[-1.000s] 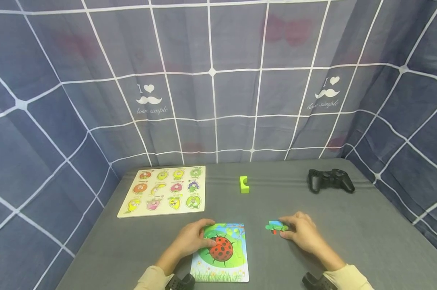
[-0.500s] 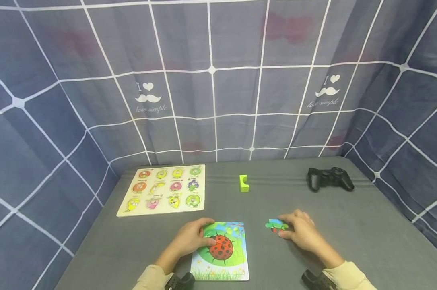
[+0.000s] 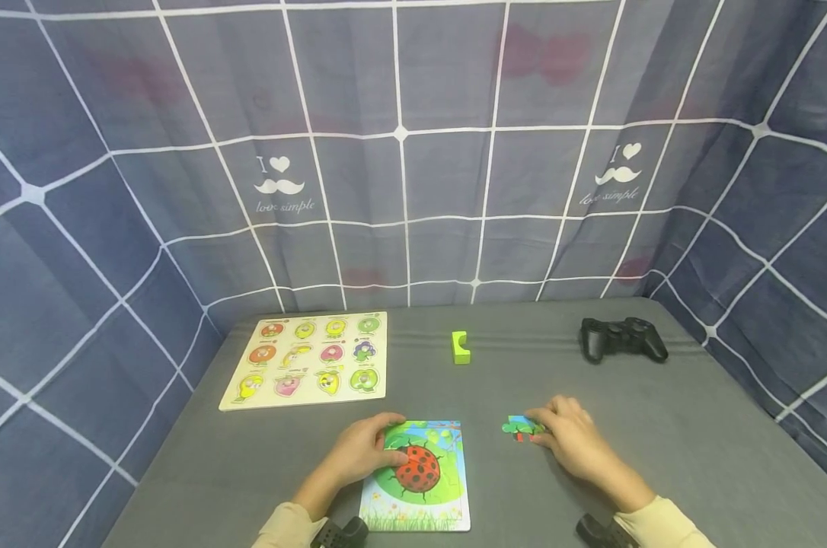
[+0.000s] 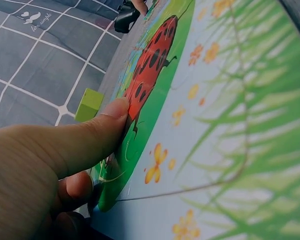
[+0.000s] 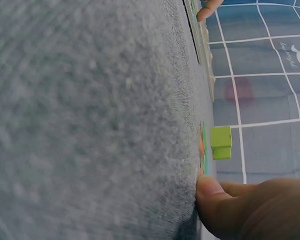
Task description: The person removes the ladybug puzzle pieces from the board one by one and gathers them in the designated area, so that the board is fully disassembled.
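Note:
A ladybug jigsaw puzzle [image 3: 430,514] in a flat frame lies in front of me, with grass and flowers along its near side. My left hand [image 3: 362,455] grips its left edge; the thumb [image 4: 102,125] lies on the picture beside the red ladybug while the other fingers curl at the edge. To the right, my right hand [image 3: 573,435] pinches a small green, blue and red puzzle piece [image 3: 521,427] between thumb and fingers, low over the grey cloth. Seen edge-on in the right wrist view, the puzzle piece [image 5: 204,150] sticks out past the thumb tip.
Behind the left hand lies a wooden fruit peg board [image 3: 304,358]. A lime-green block [image 3: 461,352] with a curved notch stands at the middle back, and a black game controller [image 3: 622,340] rests at the back right. A checked curtain [image 3: 448,175] encloses the grey table [image 3: 523,373].
The right hand has turned slightly, with its fingers a little further over the puzzle piece. The left hand and the ladybug puzzle have stayed put.

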A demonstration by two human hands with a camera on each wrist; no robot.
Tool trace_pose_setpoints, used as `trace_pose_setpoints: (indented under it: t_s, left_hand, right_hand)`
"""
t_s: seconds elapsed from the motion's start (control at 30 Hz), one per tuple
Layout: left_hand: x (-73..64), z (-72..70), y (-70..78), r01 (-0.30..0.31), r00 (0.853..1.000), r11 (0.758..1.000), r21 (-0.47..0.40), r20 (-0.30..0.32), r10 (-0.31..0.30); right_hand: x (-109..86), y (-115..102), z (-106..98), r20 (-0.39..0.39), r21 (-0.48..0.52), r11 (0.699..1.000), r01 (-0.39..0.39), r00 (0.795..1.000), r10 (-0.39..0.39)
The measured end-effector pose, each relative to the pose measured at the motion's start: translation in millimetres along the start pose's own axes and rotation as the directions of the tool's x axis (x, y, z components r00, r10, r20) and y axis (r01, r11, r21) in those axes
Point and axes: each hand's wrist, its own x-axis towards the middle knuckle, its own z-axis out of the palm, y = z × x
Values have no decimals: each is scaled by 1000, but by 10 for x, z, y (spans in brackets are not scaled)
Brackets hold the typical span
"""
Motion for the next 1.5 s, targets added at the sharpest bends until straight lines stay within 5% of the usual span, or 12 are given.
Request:
trace_pose_setpoints:
  t_s: [0.17,0.4,0.7,0.87,0.97,1.03,1.2,1.3,1.5]
  left_hand:
    - [-9,14,0,-7,1000,1000,-11,12,7]
    - [-9,15,-18,-2,1000,1000,15,1,2]
    - [8,28,-8,-4,1000,1000,29,-3,4]
    - [-7,5,2,-12,1000,1000,12,0,12]
    - [-8,-6,3,-16,1000,1000,12,-4,16]
    - [-5,-10,3,-9,1000,1000,12,-7,9]
    - [-22,-19,2,5,1000,1000,10,-12,-5]
    - [-43,-21,-1,6,1000,1000,27,-17,-5]
    - [-31,10,4,-13,1000,999,48,-20,14]
  right_hand:
    - [-49,26,-3,-42,-90,994,58,997,-62]
    - [-20,10,4,46,-9,1000,2,999,-2]
    - [-24,49,11,36,-94,992,80,996,-77]
    - [-38,89,-8,61,-61,996,67,996,-64]
    - [-9,122,-51,17,2,998,68,998,-68]
    - [38,155,-131,-82,44,997,62,995,-59]
    - [139,197,-490,-206,176,977,-118,966,154]
    - [116,165,-528,-171,192,965,-176,963,210]
    - [58,-219,-174,-12,218,972,-88,996,93]
